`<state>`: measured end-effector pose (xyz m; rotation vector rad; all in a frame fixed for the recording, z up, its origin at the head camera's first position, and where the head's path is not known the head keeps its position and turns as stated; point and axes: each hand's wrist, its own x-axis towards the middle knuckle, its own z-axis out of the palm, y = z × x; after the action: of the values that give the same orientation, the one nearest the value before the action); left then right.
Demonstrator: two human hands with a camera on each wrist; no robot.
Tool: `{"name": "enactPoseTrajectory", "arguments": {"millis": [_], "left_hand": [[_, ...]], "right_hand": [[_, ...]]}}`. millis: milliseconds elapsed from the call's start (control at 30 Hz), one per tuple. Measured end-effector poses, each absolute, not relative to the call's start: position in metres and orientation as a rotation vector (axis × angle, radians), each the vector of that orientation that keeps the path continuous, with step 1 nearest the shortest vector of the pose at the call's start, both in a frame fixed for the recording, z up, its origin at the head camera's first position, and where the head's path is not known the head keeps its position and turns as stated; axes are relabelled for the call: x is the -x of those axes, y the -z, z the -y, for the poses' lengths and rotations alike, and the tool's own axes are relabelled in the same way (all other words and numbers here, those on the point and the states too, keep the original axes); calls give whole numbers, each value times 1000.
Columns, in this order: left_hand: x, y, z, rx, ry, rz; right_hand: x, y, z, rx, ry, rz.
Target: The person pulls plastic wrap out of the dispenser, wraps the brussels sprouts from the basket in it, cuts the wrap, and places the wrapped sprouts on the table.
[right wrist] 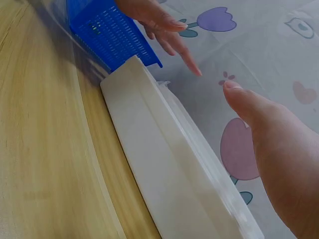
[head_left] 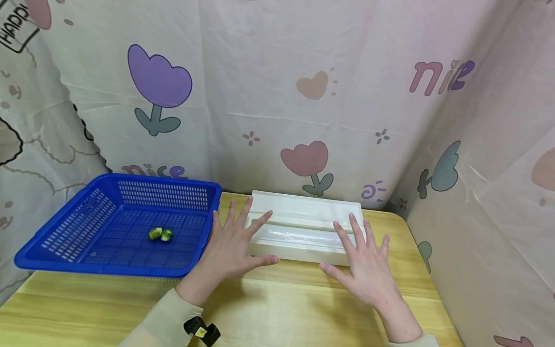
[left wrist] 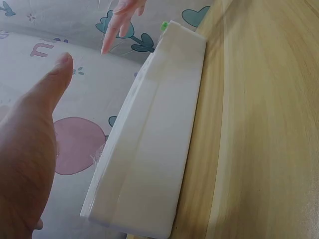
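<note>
A long white box (head_left: 299, 253) lies on the table with its lid (head_left: 305, 205) tipped back. Inside it shows a shiny roll of clear plastic wrap (head_left: 299, 235); a loose wisp of film (left wrist: 97, 157) sticks out at one end in the left wrist view. My left hand (head_left: 234, 246) hovers by the box's left end, fingers spread and holding nothing. Over the right end is my right hand (head_left: 368, 265), likewise spread and without anything in it. Both thumbs point inward, in front of the box's front wall.
To the left stands a blue plastic basket (head_left: 117, 272) with two small Brussels sprouts (head_left: 160, 234) in it. Its right side is close to my left hand. A printed curtain (head_left: 243, 86) hangs behind and to the right of the wooden table (head_left: 295, 303).
</note>
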<state>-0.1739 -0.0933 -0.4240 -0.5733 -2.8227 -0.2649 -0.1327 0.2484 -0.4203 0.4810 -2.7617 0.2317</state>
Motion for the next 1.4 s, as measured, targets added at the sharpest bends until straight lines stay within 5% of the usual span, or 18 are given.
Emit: {"name": "enactPoseTrajectory", "arguments": {"millis": [1400], "left_hand": [[196, 441, 93, 760, 924, 2663]], "right_hand": [[153, 439, -299, -596, -828, 2641]]}}
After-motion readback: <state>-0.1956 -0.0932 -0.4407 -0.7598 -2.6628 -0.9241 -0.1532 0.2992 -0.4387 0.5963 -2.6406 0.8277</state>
